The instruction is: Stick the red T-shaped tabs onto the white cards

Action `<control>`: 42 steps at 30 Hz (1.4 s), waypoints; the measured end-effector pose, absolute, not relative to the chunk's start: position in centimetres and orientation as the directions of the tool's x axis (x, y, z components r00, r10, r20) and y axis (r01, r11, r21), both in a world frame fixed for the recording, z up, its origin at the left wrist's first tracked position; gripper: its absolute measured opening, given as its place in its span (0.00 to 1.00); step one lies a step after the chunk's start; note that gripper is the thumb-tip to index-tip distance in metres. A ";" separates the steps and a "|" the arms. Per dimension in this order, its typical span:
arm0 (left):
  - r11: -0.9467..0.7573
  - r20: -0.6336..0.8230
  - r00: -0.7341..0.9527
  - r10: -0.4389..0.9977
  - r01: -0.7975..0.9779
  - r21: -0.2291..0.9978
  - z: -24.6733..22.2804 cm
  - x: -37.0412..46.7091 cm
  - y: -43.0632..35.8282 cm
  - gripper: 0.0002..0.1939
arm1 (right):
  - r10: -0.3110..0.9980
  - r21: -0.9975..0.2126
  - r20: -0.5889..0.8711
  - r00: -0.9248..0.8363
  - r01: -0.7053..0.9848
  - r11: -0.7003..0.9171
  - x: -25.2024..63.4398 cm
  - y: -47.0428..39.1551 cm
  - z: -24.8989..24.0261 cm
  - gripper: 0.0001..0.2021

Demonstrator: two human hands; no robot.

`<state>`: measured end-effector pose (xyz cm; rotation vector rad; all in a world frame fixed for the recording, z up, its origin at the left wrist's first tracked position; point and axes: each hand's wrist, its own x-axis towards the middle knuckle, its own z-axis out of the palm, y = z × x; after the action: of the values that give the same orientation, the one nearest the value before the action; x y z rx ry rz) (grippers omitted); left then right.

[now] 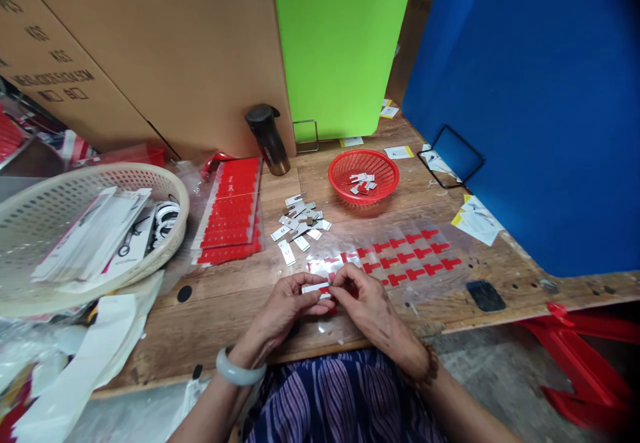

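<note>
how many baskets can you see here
2 that I can make out: the red basket near the centre, with small white pieces in it, and the larger cream basket at the left, holding printed cards. Left-edge clutter may hide more.

Bare tabletop (210,319) gives an open lane between the white basket (181,226) and the left hand (285,306), narrowing to a slim passage between the red sheets (233,206) and the metal pieces (301,221). At the back, the tumbler (270,144) and green board (340,49) block the way; the red basket (363,201) obstructs the middle, and the blue board (530,116) walls off the right.
</note>
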<state>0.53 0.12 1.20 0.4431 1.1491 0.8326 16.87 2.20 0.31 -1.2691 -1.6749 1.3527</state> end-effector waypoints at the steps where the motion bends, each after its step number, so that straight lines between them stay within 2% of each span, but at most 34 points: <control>1: 0.625 -0.615 0.152 0.774 -0.338 0.704 1.1 0.5 0.1 0.21 | 0.938 -0.955 -0.106 -0.329 0.296 -0.004 16.8 2.2 0.5 0.05; 5: 0.589 -0.590 0.100 0.801 -0.305 0.748 0.8 0.6 0.0 0.20 | 0.940 -0.945 -0.141 -0.312 0.327 -0.033 16.7 1.9 1.0 0.05; 10: 0.560 -0.563 0.079 0.823 -0.283 0.779 0.5 0.6 0.0 0.21 | 0.955 -0.938 -0.092 -0.282 0.346 0.011 16.7 1.8 0.8 0.06; 15: 0.595 -0.595 0.096 0.798 -0.287 0.751 0.6 0.4 0.1 0.20 | 0.940 -0.951 -0.127 -0.317 0.309 -0.024 16.9 1.9 0.6 0.06; 22: 0.614 -0.617 0.108 0.780 -0.323 0.720 0.7 0.4 0.0 0.20 | 0.946 -0.936 -0.074 -0.316 0.351 0.044 16.8 2.2 0.1 0.06; 42: 0.593 -0.599 0.065 0.798 -0.261 0.762 1.0 0.4 -0.3 0.22 | 0.946 -0.915 -0.040 -0.321 0.393 0.095 16.5 2.0 -1.4 0.05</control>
<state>0.44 -0.30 0.97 0.5309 1.2650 0.8582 16.46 1.99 -1.41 -1.3148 -1.7855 1.2019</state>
